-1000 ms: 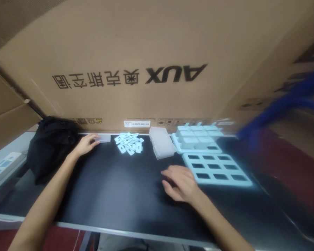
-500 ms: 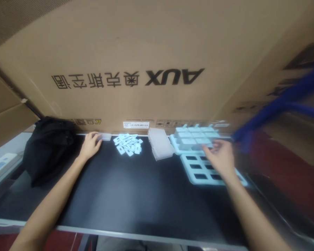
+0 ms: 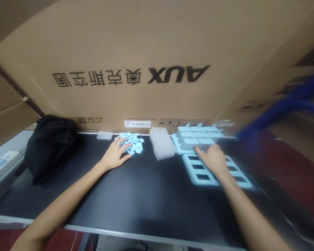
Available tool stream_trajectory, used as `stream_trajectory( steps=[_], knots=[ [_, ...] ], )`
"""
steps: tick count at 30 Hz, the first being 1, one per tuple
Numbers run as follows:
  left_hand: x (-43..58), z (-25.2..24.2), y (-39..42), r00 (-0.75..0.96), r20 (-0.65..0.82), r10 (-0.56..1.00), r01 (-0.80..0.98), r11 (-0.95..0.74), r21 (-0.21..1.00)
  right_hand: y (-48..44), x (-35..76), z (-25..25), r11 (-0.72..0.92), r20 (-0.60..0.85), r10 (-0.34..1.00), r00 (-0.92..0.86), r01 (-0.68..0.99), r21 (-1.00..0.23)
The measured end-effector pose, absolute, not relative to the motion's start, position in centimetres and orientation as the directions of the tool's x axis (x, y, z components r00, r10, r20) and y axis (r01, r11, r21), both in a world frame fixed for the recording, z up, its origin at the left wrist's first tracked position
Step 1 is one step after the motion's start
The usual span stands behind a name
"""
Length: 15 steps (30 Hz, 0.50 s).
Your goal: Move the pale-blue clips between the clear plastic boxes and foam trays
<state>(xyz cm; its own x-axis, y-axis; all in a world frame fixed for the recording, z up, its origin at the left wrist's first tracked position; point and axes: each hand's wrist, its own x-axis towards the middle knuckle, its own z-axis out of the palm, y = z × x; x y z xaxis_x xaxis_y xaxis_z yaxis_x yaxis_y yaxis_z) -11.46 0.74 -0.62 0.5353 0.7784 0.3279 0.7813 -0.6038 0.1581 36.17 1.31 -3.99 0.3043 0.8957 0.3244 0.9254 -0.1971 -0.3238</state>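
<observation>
My left hand [image 3: 115,154] lies palm down with its fingers spread over the left side of a pile of small light-blue plastic tabs [image 3: 134,142]. My right hand [image 3: 214,159] is curled at the front of a light-blue mold with raised blocks [image 3: 188,143], thumb side toward it. Whatever its fingers hold is hidden and blurred. Under that hand lies a light-blue frame with rectangular openings [image 3: 197,182]. A frosted plastic case [image 3: 162,143] rests between the tabs and the mold. Left of the pile is a small clear flat box [image 3: 104,135].
A large cardboard box [image 3: 136,42] forms a wall behind the black tabletop [image 3: 141,195]. Black cloth [image 3: 51,146] is heaped at the left, beside a white box [image 3: 1,165]. A blue bar [image 3: 285,101] slants along the right side.
My left hand has left the small clear box and moved right onto the tabs. At the mold's front, my right hand has shifted slightly left and turned more palm down.
</observation>
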Motion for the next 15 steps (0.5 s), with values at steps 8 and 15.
stream_trajectory(
  steps=[8, 15],
  knots=[
    [-9.6, -0.7, 1.8, 0.562, 0.268, 0.783, 0.758, -0.617, 0.210, 1.1, 35.2, -3.3, -0.254, 0.285, 0.908, 0.307, 0.944, -0.208],
    [-8.7, -0.8, 2.3, 0.582, 0.244, 0.776, 0.755, -0.627, 0.194, 1.0, 34.8, -2.8, -0.291, 0.250, 0.906, 0.342, 0.931, -0.220]
  ],
)
